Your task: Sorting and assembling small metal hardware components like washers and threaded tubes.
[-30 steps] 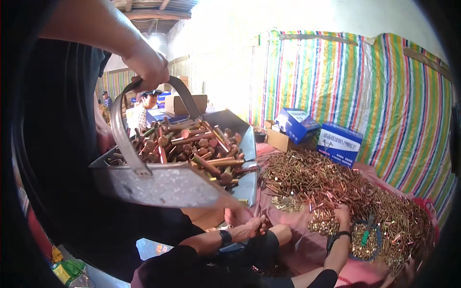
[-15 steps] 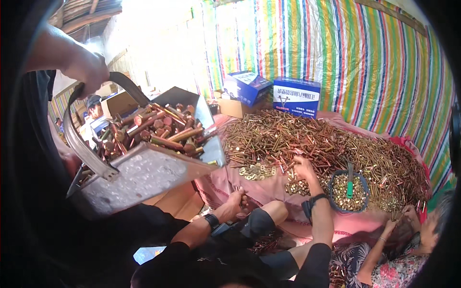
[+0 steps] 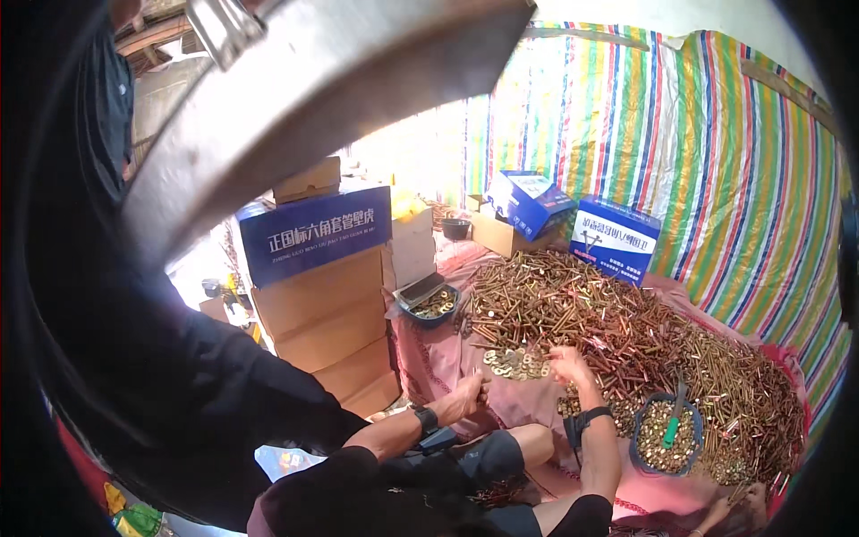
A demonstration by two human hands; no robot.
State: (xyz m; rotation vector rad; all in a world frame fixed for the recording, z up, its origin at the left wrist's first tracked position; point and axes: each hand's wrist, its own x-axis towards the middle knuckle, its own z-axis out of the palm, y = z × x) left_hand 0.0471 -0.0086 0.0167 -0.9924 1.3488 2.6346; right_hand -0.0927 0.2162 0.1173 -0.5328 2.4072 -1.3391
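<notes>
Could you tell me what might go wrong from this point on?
1. A co-worker's metal pan hangs tilted, very close overhead; it might knock the person's head or tip whatever it carries.
2. The bare right hand reaches into the loose heap of bolts; threads or ends could scratch it, and the heap may slide.
3. The left hand rests at the pink cloth's edge, where small parts could roll off.

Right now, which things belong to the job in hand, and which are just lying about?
In the job: right hand at the bolt pile; washers beside it; left hand on the pink cloth.
Lying about: blue tub, blue boxes, stacked cartons, small tray, metal scoop overhead.
</notes>
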